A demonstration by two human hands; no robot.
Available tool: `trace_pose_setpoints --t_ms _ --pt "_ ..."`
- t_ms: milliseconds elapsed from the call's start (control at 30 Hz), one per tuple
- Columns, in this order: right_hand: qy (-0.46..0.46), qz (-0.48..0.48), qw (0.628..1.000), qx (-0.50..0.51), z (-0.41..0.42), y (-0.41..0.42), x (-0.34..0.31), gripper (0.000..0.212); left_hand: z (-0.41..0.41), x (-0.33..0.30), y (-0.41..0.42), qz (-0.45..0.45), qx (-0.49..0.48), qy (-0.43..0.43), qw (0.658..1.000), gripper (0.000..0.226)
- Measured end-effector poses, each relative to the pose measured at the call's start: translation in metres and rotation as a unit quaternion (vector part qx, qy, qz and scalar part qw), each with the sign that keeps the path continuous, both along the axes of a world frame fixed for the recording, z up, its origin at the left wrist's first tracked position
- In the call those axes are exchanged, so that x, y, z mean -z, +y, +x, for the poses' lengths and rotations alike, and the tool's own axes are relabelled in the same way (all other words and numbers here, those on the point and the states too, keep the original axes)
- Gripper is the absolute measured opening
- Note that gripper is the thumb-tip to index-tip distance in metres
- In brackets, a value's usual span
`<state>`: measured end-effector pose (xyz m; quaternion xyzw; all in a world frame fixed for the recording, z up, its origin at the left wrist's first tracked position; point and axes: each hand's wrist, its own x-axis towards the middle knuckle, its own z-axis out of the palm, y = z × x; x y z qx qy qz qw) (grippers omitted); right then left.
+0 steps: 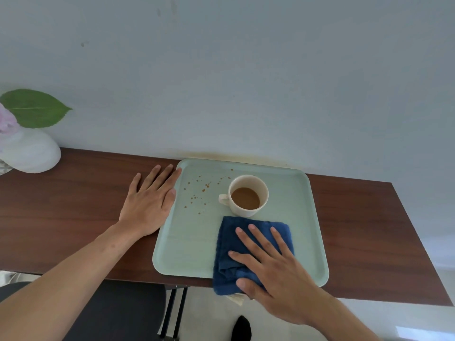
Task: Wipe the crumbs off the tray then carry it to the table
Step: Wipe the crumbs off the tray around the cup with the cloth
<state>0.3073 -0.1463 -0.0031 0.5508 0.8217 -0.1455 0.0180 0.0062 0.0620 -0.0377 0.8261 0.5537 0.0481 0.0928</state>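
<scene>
A pale green tray (300, 232) lies on a dark wooden shelf against the wall. Brown crumbs (199, 190) are scattered over its far left part. A white cup (248, 195) with brown drink stands near the tray's middle. A folded blue cloth (231, 237) covers the tray's near part and hangs over its front rim. My right hand (273, 271) presses flat on the cloth, fingers spread. My left hand (150, 200) lies flat on the wood, its fingers touching the tray's left rim.
The wooden shelf (73, 207) is narrow, with the wall right behind the tray. A white vase (32, 151) with a green leaf and a pink flower stands at the far left. A dark chair seat (115, 311) sits below the shelf's front edge.
</scene>
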Motion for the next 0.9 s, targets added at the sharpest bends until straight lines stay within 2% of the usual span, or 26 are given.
trace_pose_setpoints --t_ms 200,333,533,900 --pt "-0.038 -0.010 0.999 0.023 0.063 -0.023 -0.004 0.055 0.000 0.002 0.001 0.002 0.003 0.001 1.000 0.058" --pt "-0.042 -0.001 0.999 0.017 0.075 -0.029 -0.002 0.053 0.001 0.002 0.001 0.006 0.004 0.002 1.000 0.058" --pt "-0.042 0.019 0.999 -0.009 0.045 -0.021 0.003 0.056 0.002 0.002 0.002 0.005 0.003 0.002 1.000 0.058" --pt "-0.005 -0.010 0.997 -0.074 -0.051 0.019 -0.001 0.063 0.002 0.000 0.001 0.001 0.001 0.002 1.000 0.058"
